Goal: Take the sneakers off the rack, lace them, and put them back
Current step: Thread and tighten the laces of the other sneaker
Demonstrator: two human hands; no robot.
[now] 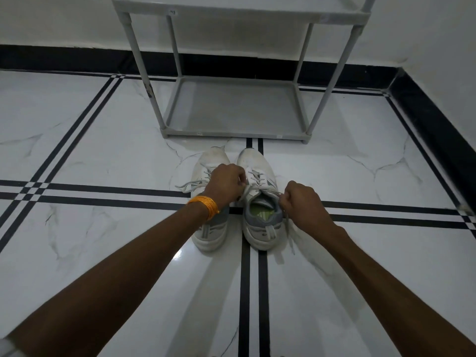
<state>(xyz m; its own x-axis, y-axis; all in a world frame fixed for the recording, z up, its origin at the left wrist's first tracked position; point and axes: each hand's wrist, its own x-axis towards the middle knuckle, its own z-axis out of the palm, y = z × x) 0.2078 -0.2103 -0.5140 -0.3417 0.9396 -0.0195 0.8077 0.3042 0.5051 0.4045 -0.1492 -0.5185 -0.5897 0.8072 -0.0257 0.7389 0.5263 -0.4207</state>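
Centrally: right sneaker (260, 202) on floor (103, 150), left hand (225, 182) and right hand (301, 202) each pinching its lace (257, 188); rack (237, 109) above.

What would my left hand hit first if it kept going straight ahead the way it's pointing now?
Probably the laced upper of the right-side sneaker: the left hand points forward and slightly right, knuckles already over its laces. Beyond the toe stands the shoe rack. Depth is hard to judge.
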